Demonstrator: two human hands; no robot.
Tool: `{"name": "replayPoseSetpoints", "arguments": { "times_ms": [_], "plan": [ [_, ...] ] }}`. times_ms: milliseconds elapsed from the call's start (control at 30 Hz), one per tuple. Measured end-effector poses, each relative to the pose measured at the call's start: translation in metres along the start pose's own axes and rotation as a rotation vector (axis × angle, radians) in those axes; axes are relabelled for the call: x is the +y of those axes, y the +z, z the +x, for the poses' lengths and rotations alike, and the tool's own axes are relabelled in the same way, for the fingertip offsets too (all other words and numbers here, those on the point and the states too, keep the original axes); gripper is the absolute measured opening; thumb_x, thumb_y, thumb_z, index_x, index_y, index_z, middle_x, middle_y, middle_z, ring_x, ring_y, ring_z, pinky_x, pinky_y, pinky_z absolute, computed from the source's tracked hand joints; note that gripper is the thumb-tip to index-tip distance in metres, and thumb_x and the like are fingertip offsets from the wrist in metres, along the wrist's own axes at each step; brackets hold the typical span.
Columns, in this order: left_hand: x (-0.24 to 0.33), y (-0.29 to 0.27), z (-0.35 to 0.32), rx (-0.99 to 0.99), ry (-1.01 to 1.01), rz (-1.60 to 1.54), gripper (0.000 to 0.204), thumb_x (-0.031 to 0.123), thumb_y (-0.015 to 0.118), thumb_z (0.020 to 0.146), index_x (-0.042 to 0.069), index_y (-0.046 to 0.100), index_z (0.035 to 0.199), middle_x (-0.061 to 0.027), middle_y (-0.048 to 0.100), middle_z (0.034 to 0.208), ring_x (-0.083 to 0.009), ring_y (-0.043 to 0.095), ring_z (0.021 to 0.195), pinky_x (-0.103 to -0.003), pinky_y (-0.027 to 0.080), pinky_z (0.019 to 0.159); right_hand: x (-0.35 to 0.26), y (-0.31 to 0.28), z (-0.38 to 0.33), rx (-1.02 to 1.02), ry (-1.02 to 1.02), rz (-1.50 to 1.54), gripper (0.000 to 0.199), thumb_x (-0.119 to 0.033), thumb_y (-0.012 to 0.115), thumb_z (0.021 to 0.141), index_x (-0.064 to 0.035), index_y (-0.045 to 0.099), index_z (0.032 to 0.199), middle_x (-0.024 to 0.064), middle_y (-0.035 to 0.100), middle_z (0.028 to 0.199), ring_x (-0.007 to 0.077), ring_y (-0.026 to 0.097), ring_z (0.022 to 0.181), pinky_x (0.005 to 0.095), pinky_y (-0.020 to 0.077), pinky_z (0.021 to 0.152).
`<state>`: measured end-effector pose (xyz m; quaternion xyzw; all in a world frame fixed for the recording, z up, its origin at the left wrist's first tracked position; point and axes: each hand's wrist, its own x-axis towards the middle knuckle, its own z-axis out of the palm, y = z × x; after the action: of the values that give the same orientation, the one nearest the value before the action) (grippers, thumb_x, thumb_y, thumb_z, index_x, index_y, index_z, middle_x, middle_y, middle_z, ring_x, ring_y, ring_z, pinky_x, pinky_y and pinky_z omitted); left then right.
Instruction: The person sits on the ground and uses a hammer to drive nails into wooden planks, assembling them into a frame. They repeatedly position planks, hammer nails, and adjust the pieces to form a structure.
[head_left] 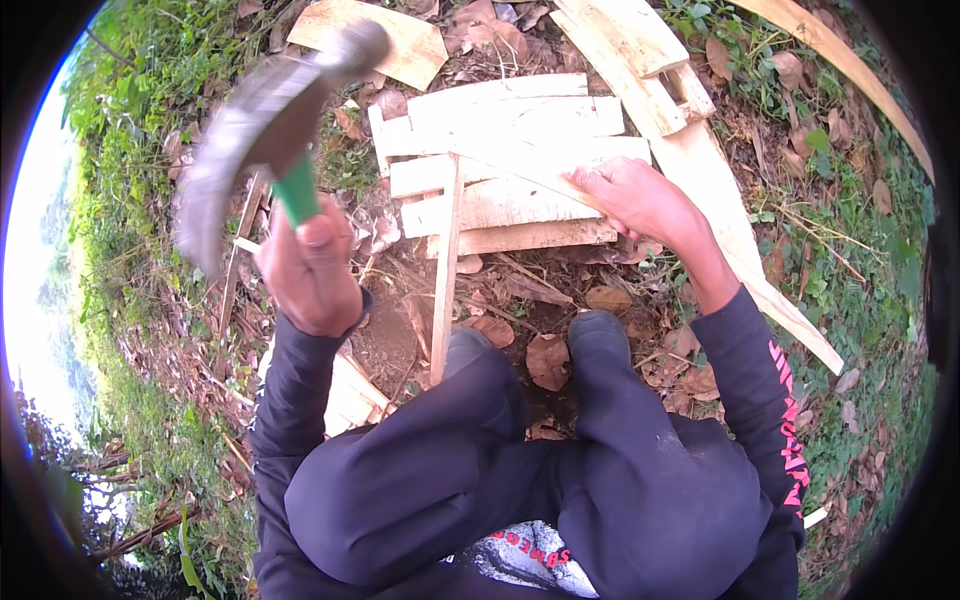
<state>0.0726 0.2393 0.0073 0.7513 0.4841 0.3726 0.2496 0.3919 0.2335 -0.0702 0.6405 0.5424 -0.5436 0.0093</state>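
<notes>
Outdoors, on open ground: green undergrowth [125, 315], dry fallen leaves [547, 362], bare soil [388, 335].

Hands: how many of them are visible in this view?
2: the left hand, at left, gripping the green-handled hammer; the right hand, at the right end of the wooden slats, holding a thin strip.

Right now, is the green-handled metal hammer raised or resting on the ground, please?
Raised: the green-handled metal hammer is gripped in the left hand, looming large and blurred near the camera.
</notes>
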Motion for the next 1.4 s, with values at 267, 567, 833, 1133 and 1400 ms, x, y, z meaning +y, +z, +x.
{"name": "replayPoseSetpoints", "arguments": {
  "times_ms": [267,567,833,1133,1400],
  "plan": [
    [-0.002,-0.001,-0.048,-0.256,-0.381,0.308,0.057,0.045,0.089,0.073,0.007,0.047,0.082,0.0035,0.042,0.056,-0.0068,0.038,0.046,-0.028,0.037,0.044,-0.001,0.001,0.005,-0.034,-0.145,-0.048,0.056,-0.050,0.047,0.102,-0.0001,0.063,0.083,0.0036,0.049,0.050,0.0135,0.052,0.042,0.0304,0.0441,0.043],
    [-0.016,0.017,-0.122,-0.245,-0.504,0.189,0.039,0.017,0.081,0.077,0.004,0.068,0.111,0.0001,0.047,0.064,-0.0096,0.048,0.049,-0.028,0.041,0.051,-0.015,0.006,-0.002,-0.059,0.030,-0.064,0.055,-0.049,0.045,0.103,-0.0015,0.071,0.093,0.0018,0.049,0.050,0.0121,0.052,0.042,0.0285,0.0444,0.042],
    [-0.004,0.012,-0.130,-0.262,-0.499,0.175,0.029,0.022,0.077,0.082,0.004,0.063,0.100,-0.0039,0.049,0.068,-0.0168,0.047,0.051,-0.033,0.041,0.053,-0.013,0.003,-0.015,0.062,-0.059,-0.272,0.074,-0.064,0.048,0.094,0.0070,0.070,0.092,0.0281,0.068,0.079,0.0424,0.068,0.084,0.0482,0.0514,0.082],
    [0.046,-0.030,-0.042,-0.097,-0.129,0.190,0.019,0.020,0.050,0.105,0.002,0.053,0.103,-0.0036,0.054,0.065,-0.0111,0.047,0.046,-0.031,0.038,0.043,0.015,0.009,-0.007,0.172,-0.137,-0.250,0.076,-0.065,0.048,0.095,0.0052,0.067,0.075,0.0136,0.055,0.048,0.0262,0.063,0.049,0.0400,0.0515,0.057],
    [0.023,-0.017,-0.039,-0.363,-0.127,0.283,0.018,0.020,0.048,0.105,0.002,0.052,0.103,-0.0042,0.050,0.057,-0.0135,0.049,0.044,-0.035,0.038,0.039,-0.006,-0.001,-0.008,0.041,-0.050,-0.255,0.071,-0.068,0.048,0.091,-0.0016,0.071,0.094,0.0201,0.065,0.067,0.0330,0.070,0.077,0.0444,0.0531,0.075]
  ]
}}
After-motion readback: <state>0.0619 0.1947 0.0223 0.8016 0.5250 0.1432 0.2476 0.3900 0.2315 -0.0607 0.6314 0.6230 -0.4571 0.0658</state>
